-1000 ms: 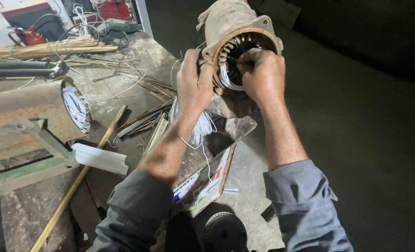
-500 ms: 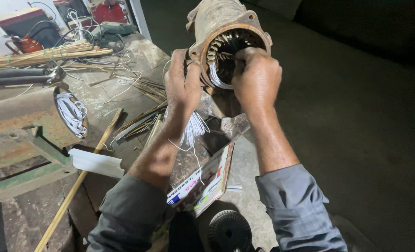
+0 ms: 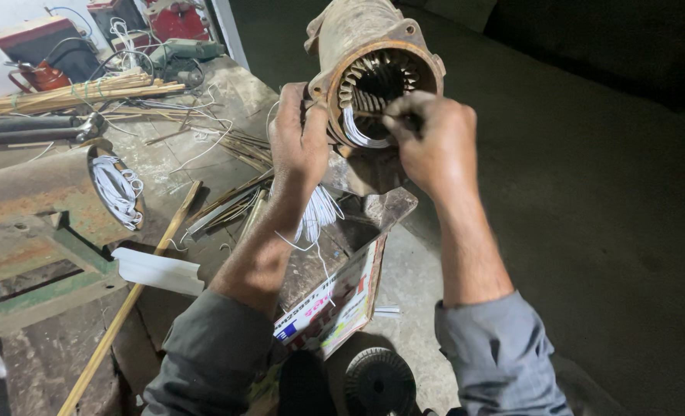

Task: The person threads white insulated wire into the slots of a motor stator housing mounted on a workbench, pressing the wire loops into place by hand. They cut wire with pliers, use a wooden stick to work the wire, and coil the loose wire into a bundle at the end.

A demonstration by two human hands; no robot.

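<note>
The left hand (image 3: 300, 142) is clamped on the rim of a rusty motor housing (image 3: 358, 35), palm against its left edge with the fingers curled over the lip. The right hand (image 3: 431, 139) is closed in a pinch around a thin stick (image 3: 373, 114), whose free end reaches into the open mouth of the housing among the slotted teeth of the stator. The two hands sit just apart, one on each side of that opening, with the housing directly beyond and between them.

The housing is a cylinder with its long axis running away from the person and slightly upward in the head view; the open end faces back toward the camera. White wire (image 3: 358, 135) lies curved along the lower inner edge of the bore, and a further bundle of white wire (image 3: 319, 209) hangs below the left wrist.

Beneath the forearms, a printed cardboard box (image 3: 335, 308) leans at the edge of the bench (image 3: 211, 100). To the left, a second rusty cylinder (image 3: 42, 189) lies on its side, white wire showing in its open end. A bundle of long thin sticks (image 3: 73, 94) rests farther back, a wooden rod (image 3: 134, 293) lies diagonally, and a white strip (image 3: 157, 270) sits near it.
</note>
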